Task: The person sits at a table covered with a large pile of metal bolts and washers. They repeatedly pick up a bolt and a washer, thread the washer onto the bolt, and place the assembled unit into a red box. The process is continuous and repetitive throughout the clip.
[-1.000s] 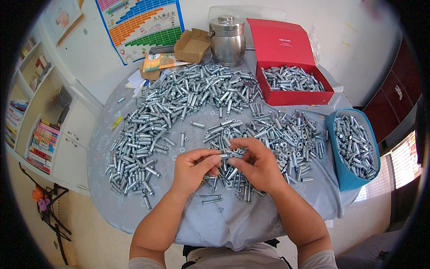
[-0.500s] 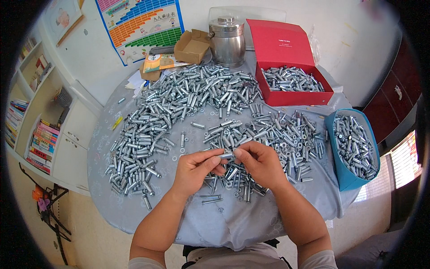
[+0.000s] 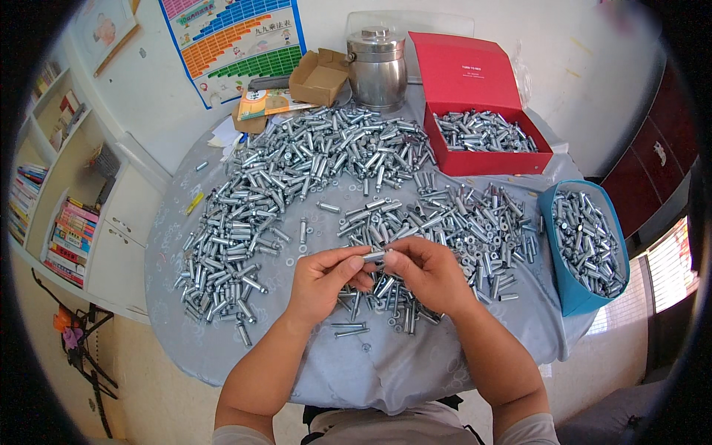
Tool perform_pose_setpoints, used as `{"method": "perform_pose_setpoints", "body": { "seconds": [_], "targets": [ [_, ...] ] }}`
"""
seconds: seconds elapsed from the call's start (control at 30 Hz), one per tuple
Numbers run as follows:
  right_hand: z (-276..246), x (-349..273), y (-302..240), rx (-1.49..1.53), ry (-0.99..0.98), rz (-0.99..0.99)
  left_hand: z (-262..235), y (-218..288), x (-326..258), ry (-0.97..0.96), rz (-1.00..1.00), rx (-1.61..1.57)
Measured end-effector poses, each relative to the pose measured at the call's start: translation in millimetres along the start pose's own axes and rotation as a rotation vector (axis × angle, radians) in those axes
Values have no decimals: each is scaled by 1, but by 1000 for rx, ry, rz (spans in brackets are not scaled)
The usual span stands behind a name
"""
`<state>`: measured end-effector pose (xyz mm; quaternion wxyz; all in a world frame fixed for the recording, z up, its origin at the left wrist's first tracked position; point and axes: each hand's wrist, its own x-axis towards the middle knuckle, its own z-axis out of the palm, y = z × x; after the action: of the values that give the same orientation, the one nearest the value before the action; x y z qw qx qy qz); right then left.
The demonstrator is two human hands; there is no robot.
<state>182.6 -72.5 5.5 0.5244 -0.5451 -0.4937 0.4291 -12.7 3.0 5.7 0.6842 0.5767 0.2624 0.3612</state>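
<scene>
A silvery expansion bolt [image 3: 374, 256] lies level between my two hands, over the near middle of the table. My left hand [image 3: 320, 283] pinches its left end between thumb and fingers. At the other end, my right hand [image 3: 432, 276] has its thumb and fingers closed on it; the fingertips hide that tip. Below and behind the hands spreads a heap of loose sleeves, bolts and washers [image 3: 475, 233]. A large curved pile of expansion bolts [image 3: 256, 196] covers the left and back of the table. Two loose bolts [image 3: 348, 329] rest near the table's front.
The round table has a grey cloth [image 3: 415, 374]. At the back right is an open red box [image 3: 486, 164] of bolts; a blue fabric bin [image 3: 572, 289] of bolts stands at the right edge. A metal canister [image 3: 377, 70] and small cardboard box [image 3: 319, 78] stand behind the pile.
My right thumb and fingers have shifted slightly at the bolt's right end. My left hand keeps its pinch, and the piles look the same.
</scene>
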Motion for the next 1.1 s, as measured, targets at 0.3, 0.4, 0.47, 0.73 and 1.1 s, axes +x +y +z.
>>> {"method": "perform_pose_setpoints", "body": {
  "seconds": [0.3, 0.4, 0.47, 0.73, 1.1],
  "targets": [
    [0, 0, -3, -82, 17, -72, -1, -3, 0, -1, -27, -35],
    [0, -1, -7, -93, 72, -257, 0, -2, 1, 4, -22, -41],
    [2, -1, -3, 5, 53, -99, -1, -2, 0, 6, -22, -54],
    [3, -5, -18, 6, 65, 1, -1, -1, 1, 14, -34, -86],
    [0, -2, -14, -246, 139, -401, 3, -2, 1, 41, -67, -86]
  ]
}}
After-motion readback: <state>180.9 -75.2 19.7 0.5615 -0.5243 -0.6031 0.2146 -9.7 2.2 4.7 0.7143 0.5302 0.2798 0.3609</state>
